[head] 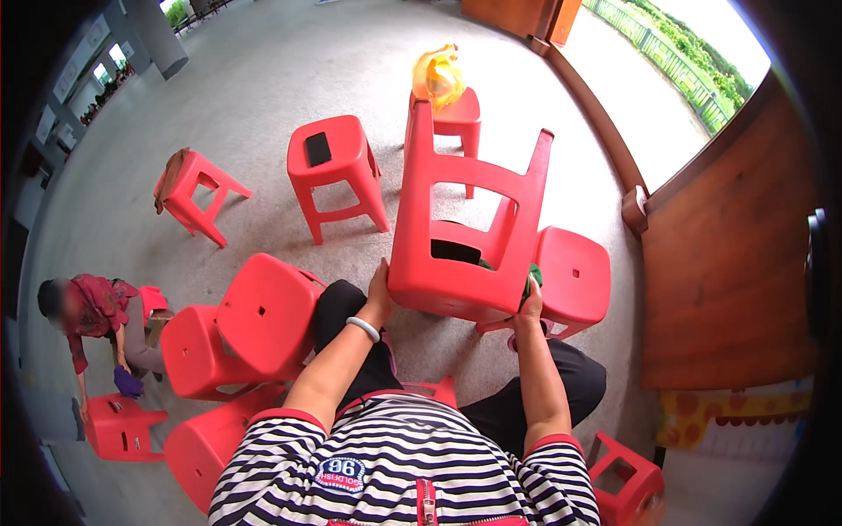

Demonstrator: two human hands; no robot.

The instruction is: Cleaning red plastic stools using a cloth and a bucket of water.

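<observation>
A red plastic stool [460,289] is tipped over in front of me, its legs pointing up and away and its seat towards my lap. My left hand [378,286] grips its left side near the seat edge. On the right side, my right hand [530,299] holds a green cloth [534,273] against the stool. Through the opening between the legs, a dark patch and a bit of green show inside. The fingertips of both hands are partly hidden by the stool.
More red stools stand around me, one bearing a black phone [318,149], another a yellow-orange plastic bag [439,79], another a brown cloth [172,177]. At left, a person [105,309] bends over a tipped stool [118,427] with a purple cloth [128,382]. A wooden door [723,276] is at right.
</observation>
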